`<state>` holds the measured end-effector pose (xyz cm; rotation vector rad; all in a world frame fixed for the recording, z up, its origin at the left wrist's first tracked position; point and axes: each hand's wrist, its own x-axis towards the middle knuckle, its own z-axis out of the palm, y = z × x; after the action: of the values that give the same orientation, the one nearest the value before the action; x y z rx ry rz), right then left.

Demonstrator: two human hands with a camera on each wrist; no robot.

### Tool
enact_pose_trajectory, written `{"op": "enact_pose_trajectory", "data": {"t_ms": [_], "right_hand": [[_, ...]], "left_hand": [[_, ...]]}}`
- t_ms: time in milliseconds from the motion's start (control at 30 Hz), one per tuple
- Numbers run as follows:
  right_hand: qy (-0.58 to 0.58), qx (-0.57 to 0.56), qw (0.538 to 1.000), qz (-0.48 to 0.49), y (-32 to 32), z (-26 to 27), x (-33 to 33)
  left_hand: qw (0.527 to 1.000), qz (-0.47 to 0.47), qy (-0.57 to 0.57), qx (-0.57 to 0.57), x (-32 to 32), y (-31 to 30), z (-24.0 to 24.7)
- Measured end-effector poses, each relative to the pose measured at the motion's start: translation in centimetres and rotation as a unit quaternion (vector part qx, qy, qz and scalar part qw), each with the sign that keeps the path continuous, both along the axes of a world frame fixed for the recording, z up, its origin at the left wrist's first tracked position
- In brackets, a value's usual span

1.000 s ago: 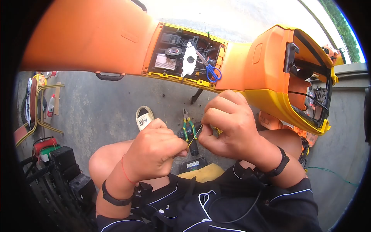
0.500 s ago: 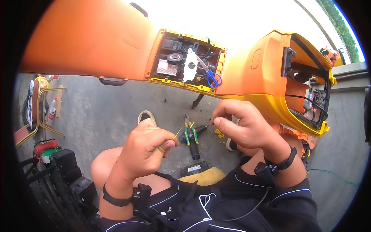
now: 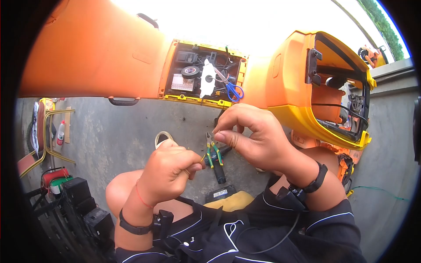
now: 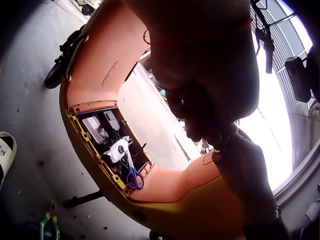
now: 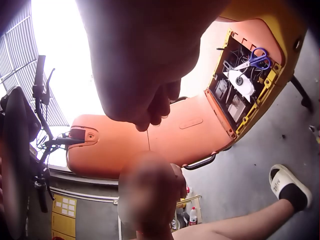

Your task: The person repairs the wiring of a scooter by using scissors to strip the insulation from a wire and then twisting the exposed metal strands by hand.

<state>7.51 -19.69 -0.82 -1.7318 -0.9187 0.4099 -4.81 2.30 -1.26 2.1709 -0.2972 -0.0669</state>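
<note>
Between thumb and index finger, the left hand [image 3: 169, 168] pinches a short yellow-green wire [image 3: 202, 158] in the head view. The right hand [image 3: 256, 136] is higher and to the right, thumb and index fingertip together on something too small to make out. A gap separates the hands there. Green-and-yellow pliers [image 3: 213, 153] lie below and between them, on a dark power tool [image 3: 219, 174]. Blue-handled scissors [image 3: 233, 91], a white plate [image 3: 207, 79] and a roll of black tape [image 3: 190, 72] rest over the open compartment of the orange vehicle body [image 3: 101, 57].
Beyond the hands stretches the orange body, with a yellow-edged opening [image 3: 367, 139] at right. A chair frame [image 3: 46, 127] and bottle [image 3: 60, 133] are at left, above black boxes [image 3: 78, 193]. A yellow cloth [image 3: 234, 200] lies near the lap.
The hands moved apart from their close position around the wire; the right hand has since shifted left and a little up. The wire's end stays in the left hand's pinch.
</note>
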Motion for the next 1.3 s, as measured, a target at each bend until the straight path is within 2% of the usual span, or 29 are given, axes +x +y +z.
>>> {"op": "enact_pose_trajectory", "data": {"t_ms": [67, 100, 167, 233, 300, 333, 400, 467, 500, 533, 567, 600, 633, 700, 733, 800, 833, 900, 1067, 1133, 1300], "right_hand": [[0.2, -0.041, 0.978, -0.039, 0.1, -0.1, -0.5], [0.201, -0.039, 0.978, -0.039, 0.4, -0.4, -0.6], [0.352, 0.033, 0.932, -0.077, 0.7, -1.1, -0.6], [0.376, 0.114, 0.911, -0.123, 0.4, -1.9, 1.1], [0.376, 0.148, 0.903, -0.148, 0.0, -1.5, 2.9], [0.358, 0.115, 0.917, -0.132, -0.4, -0.7, 3.1], [0.339, 0.086, 0.93, -0.112, -0.7, 0.3, 3.3], [0.282, -0.064, 0.957, -0.023, -1.0, 0.3, 2.7], [0.282, -0.058, 0.957, -0.022, -1.1, 0.2, 2.3], [0.178, -0.143, 0.972, 0.052, -1.1, 0.1, 1.8], [0.069, -0.225, 0.964, 0.122, -1.1, -0.1, 1.3], [0.043, -0.229, 0.962, 0.144, -1.1, -0.5, 0.6], [-0.009, -0.182, 0.974, 0.137, -1.0, -1.2, 0.0], [0.084, -0.134, 0.983, 0.095, -0.1, -1.3, -0.4], [0.075, -0.133, 0.984, 0.095, 0.2, -1.0, -0.3], [0.302, -0.052, 0.951, 0.052, 0.9, -0.4, -0.2], [0.295, -0.05, 0.952, 0.055, 1.1, -0.4, -0.2], [0.375, 0.02, 0.927, 0.007, 1.7, -1.1, -0.2], [0.372, 0.042, 0.927, 0.002, 2.4, -1.1, 0.3], [0.358, 0.074, 0.93, -0.048, 2.7, -0.7, -0.1], [0.378, 0.122, 0.914, -0.085, 3.5, -0.4, -0.6]], "left_hand": [[1.0, -0.008, -0.014, 0.008, 0.1, -0.2, -0.2], [0.999, -0.017, -0.029, 0.014, 0.2, -0.3, -0.3], [0.999, -0.035, -0.03, 0.024, 0.1, -0.2, -0.4], [0.998, -0.053, -0.032, 0.032, -0.1, -0.3, -0.5], [0.999, -0.025, 0.007, 0.039, -0.6, -0.7, -0.6], [0.999, -0.026, 0.006, 0.039, -0.4, -0.6, -0.6], [0.997, 0.057, 0.035, 0.026, -0.1, 0.1, -0.2], [0.995, 0.087, 0.036, 0.023, 0.2, 0.3, 0.2], [0.992, 0.118, 0.038, 0.015, 0.3, 0.4, 0.3], [0.992, 0.118, 0.035, 0.014, 0.1, 0.4, 0.4], [0.992, 0.117, 0.032, 0.02, 0.1, 0.3, 0.4], [0.994, 0.107, 0.016, 0.016, 0.0, 0.1, 0.2], [0.995, 0.095, -0.002, 0.01, 0.0, 0.0, 0.2], [0.996, 0.089, -0.01, 0.024, 0.1, -0.1, 0.2], [0.996, 0.085, -0.011, 0.033, 0.2, -0.2, 0.2], [0.996, 0.077, -0.011, 0.054, 0.3, -0.1, 0.1], [0.995, 0.079, -0.017, 0.058, 0.4, -0.2, 0.1], [0.995, 0.075, -0.029, 0.06, 0.7, -0.6, 0.2], [0.992, 0.075, -0.061, 0.085, 1.7, -1.5, 0.3], [0.991, 0.125, -0.01, 0.04, 1.9, -2.1, 0.8], [0.984, 0.18, -0.01, -0.01, 2.3, -2.2, 0.5]]}}
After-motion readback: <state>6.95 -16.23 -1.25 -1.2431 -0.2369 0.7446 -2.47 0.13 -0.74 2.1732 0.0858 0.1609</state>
